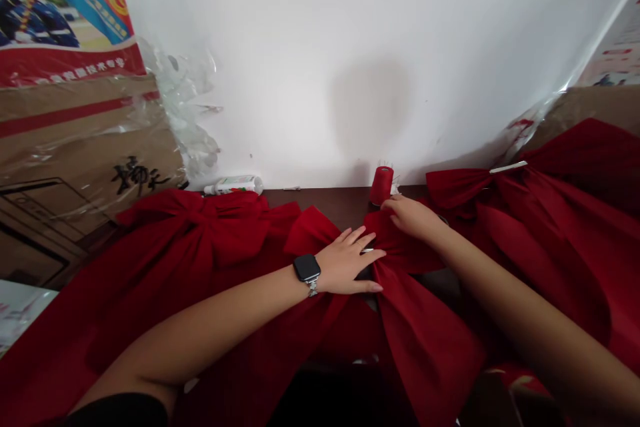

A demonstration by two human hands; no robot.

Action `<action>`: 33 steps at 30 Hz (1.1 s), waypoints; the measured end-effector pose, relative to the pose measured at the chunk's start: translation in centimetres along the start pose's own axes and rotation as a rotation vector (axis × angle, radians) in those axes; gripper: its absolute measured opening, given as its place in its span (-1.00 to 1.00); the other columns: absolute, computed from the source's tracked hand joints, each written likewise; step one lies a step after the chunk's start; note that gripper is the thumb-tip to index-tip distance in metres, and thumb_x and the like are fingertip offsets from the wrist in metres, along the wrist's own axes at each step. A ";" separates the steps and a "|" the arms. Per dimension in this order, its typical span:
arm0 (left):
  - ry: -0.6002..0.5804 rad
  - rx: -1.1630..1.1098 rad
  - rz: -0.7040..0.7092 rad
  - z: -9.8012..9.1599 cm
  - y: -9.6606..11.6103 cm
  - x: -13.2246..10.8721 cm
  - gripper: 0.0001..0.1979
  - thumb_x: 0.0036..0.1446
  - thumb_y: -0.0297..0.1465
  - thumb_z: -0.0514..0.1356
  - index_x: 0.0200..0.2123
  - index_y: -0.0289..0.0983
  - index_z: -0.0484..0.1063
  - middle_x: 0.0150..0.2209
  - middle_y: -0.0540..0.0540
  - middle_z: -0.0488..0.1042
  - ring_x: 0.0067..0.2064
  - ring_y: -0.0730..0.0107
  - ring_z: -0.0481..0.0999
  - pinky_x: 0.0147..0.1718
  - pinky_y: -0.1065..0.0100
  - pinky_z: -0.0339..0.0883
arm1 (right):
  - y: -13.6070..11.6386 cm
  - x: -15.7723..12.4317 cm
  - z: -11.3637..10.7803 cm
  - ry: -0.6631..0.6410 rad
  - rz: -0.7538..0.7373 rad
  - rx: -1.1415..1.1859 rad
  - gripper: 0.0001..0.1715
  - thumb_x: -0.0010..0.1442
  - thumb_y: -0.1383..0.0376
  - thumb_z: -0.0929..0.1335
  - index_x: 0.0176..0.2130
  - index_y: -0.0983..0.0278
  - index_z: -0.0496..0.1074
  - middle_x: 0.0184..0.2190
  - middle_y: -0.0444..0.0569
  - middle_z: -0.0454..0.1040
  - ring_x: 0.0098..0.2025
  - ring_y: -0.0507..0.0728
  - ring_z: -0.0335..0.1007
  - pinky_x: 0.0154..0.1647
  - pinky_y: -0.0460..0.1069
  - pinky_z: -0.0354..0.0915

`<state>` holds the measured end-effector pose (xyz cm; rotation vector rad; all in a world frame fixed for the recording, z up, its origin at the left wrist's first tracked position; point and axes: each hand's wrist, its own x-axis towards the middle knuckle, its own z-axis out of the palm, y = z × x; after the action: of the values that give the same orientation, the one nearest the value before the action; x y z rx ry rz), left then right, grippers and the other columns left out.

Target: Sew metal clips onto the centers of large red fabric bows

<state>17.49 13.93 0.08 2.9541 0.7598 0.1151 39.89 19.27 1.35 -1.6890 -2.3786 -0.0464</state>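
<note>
Red cloth bow (405, 307), large and soft, is lying at the centre of the dark wooden table (320, 198), its long tails spilling toward six o'clock. The person's left hand (347, 263) is pressing palm-down on one of the bow's loops, fingers spread and open, holding nothing that shows. A black smartwatch on a silver link band (307, 268) is circling that wrist. The person's right hand (410, 219) is curving over the bow's upper edge, its fingers bending into the folds, though the view does not show whether it is pinching the cloth. Just beyond that hand, at twelve o'clock, a red cylindrical spool (382, 185) is standing on the table. A second red bow (505, 213) is lying at two o'clock, and a third red bow (200, 233) at nine o'clock. A white plastic bottle (233, 185) is lying at eleven o'clock, and a plastic-wrapped cardboard box (85, 147) is leaning against a white wall (320, 47) at ten o'clock.
</note>
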 end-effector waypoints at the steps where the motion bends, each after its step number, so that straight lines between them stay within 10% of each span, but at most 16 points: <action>1: 0.015 0.007 0.017 0.0 -0.1 0.2 -0.28 0.14 0.08 -0.01 0.24 -0.22 0.14 0.28 -0.36 0.12 0.32 -0.15 0.04 0.21 -0.13 -0.07 | 0.4 0.0 0.5 -0.017 -0.034 -0.017 -0.63 0.10 0.51 0.25 -0.11 0.30 0.45 -0.06 0.13 0.45 -0.09 0.18 0.42 -0.11 0.00 0.27; 10: 0.107 0.074 0.109 0.4 -0.3 -0.3 -0.60 0.21 -0.52 -0.01 0.12 -0.28 0.27 -0.05 -0.18 0.48 -0.05 0.27 0.41 -0.07 0.26 0.26 | 1.4 0.6 2.3 -0.029 -0.117 -0.054 -0.78 0.23 0.33 0.25 -0.27 0.28 0.48 -0.20 0.04 0.53 -0.15 0.16 0.44 -0.24 -0.04 0.22; 21: 0.174 0.265 0.075 -1.3 -0.6 0.9 -0.60 0.23 -0.59 -0.06 0.05 -0.22 0.37 -0.02 -0.13 0.48 -0.07 0.28 0.39 -0.21 0.28 0.21 | 1.6 0.6 0.3 0.071 -0.099 0.200 -0.87 0.17 0.33 0.28 -0.32 0.25 0.44 -0.31 -0.03 0.53 -0.32 0.11 0.39 -0.33 -0.05 0.19; 33: 0.338 -0.222 -0.172 0.0 -4.6 2.6 -0.72 0.15 -0.45 0.11 -0.09 -0.24 0.50 0.02 -0.13 0.46 0.08 0.23 0.34 0.10 0.19 0.25 | -3.1 0.9 -1.5 0.403 -0.337 0.156 -0.84 0.20 0.30 0.33 -0.34 0.28 0.51 -0.33 0.02 0.44 -0.23 0.15 0.29 -0.16 0.04 0.16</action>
<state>17.58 19.19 -0.29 2.6756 0.9641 0.6533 36.92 18.81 3.28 -1.0755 -2.2565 -0.2266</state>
